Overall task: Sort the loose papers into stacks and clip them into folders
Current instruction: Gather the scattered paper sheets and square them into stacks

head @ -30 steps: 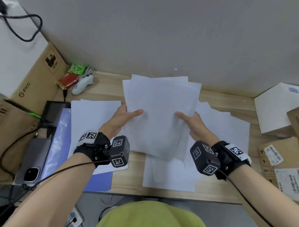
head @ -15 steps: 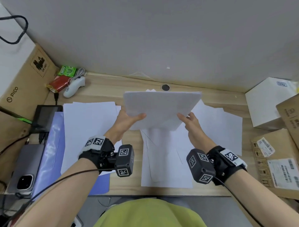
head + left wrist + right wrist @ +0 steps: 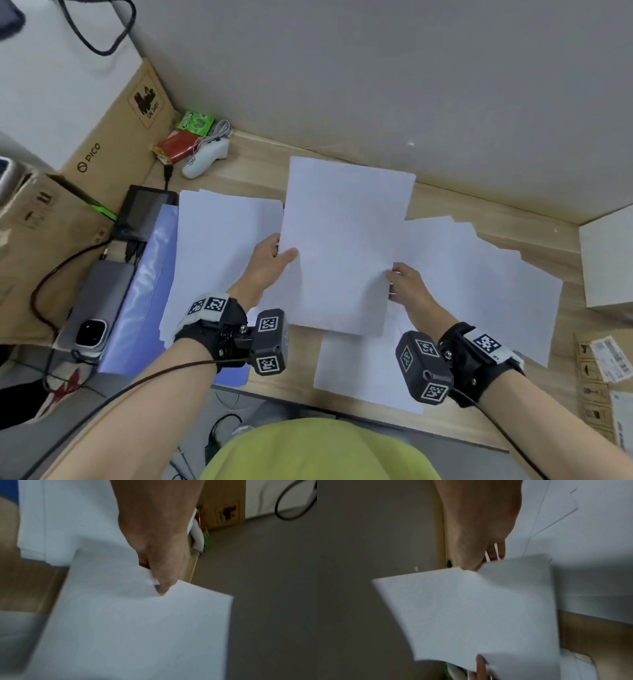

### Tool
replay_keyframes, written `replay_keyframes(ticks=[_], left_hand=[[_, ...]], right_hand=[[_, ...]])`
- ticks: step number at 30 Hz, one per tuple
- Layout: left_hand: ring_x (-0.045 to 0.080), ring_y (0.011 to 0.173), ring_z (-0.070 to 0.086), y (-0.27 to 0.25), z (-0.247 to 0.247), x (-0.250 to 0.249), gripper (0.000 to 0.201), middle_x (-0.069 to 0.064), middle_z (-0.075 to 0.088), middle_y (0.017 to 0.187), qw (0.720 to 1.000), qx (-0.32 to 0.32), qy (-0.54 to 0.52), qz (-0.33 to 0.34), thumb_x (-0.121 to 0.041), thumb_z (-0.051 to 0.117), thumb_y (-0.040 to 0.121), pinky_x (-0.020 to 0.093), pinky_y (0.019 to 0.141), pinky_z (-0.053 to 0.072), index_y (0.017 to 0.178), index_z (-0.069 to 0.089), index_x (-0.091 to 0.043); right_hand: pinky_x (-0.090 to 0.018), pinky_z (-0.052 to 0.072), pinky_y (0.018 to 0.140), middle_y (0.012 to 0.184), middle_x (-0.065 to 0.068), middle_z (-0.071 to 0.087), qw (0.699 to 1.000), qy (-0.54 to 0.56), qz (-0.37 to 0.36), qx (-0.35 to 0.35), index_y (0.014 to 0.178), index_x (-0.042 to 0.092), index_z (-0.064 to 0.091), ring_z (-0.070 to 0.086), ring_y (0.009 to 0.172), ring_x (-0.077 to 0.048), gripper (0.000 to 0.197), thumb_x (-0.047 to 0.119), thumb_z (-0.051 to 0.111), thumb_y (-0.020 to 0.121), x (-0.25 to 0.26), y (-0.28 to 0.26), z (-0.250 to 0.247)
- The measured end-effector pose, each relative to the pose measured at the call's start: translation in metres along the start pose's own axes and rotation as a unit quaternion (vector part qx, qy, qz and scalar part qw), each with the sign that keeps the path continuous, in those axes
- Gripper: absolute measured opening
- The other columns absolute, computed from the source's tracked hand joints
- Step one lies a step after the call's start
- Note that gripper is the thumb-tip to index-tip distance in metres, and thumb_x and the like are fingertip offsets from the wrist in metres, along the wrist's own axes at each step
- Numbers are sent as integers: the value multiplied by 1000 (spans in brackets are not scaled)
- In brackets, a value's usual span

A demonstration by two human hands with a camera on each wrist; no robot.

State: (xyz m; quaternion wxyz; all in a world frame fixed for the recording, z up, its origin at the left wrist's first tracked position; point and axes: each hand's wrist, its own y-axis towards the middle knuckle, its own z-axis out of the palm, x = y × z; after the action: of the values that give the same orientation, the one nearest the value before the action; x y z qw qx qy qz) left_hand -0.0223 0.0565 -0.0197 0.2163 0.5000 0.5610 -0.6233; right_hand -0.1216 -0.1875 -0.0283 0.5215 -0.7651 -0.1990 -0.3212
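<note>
Both hands hold a stack of white sheets (image 3: pixel 342 246) above the wooden desk (image 3: pixel 445 205). My left hand (image 3: pixel 274 257) pinches its left edge, thumb on top, as the left wrist view shows at the thumb (image 3: pixel 163 585) pressing the held stack (image 3: pixel 137 628). My right hand (image 3: pixel 400 277) grips the right edge, fingers curled round the held stack (image 3: pixel 471 608). A tidy pile of paper (image 3: pixel 219 246) lies left on a blue folder (image 3: pixel 137 291). Loose sheets (image 3: pixel 479 274) spread right and below.
Cardboard boxes (image 3: pixel 113 113) stand at the left, with a phone (image 3: pixel 89 332), a dark device (image 3: pixel 144 212) and cables. A white controller (image 3: pixel 205 157) and snack packets (image 3: pixel 185 140) sit at the back left. More boxes (image 3: pixel 606 263) crowd the right edge. The grey wall is close behind.
The held stack was tipped edge-on half a second ago; now it faces up again, squared into one block and shifted slightly left, with both hands still on its sides.
</note>
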Motion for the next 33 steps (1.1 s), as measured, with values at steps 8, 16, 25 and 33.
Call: replay_keyframes(ticks=[8,16,25,33], left_hand=[[15,93,59,-33,-95,39,30,1,59,116,984,-158,-22,-74,-10,51,98,18,68,47,127,53,-12],[29,129,43,-17,-140,43,65,7,43,145,968,-182,153,-78,-23,56,87,42,101,42,147,32,-18],[23,145,17,-27,-134,73,59,7,21,156,954,-132,244,-112,-14,50,95,33,114,19,150,28,-10],[27,137,26,-26,-123,78,43,8,22,145,951,-237,178,-87,-11,49,94,40,110,34,137,48,-9]], right_hand=[[-26,52,65,89,-7,64,979,-67,8,193,102,9,60,62,72,-18,16,4,46,95,22,-4,107],[-21,47,69,95,5,63,963,-90,-10,256,111,23,58,59,81,-9,27,7,41,97,40,-11,141],[-33,46,96,130,4,55,968,-123,34,217,130,25,51,53,117,-16,34,20,43,97,6,4,156],[-34,36,109,148,2,39,964,-131,36,228,143,22,39,38,135,-18,45,20,43,99,-5,6,154]])
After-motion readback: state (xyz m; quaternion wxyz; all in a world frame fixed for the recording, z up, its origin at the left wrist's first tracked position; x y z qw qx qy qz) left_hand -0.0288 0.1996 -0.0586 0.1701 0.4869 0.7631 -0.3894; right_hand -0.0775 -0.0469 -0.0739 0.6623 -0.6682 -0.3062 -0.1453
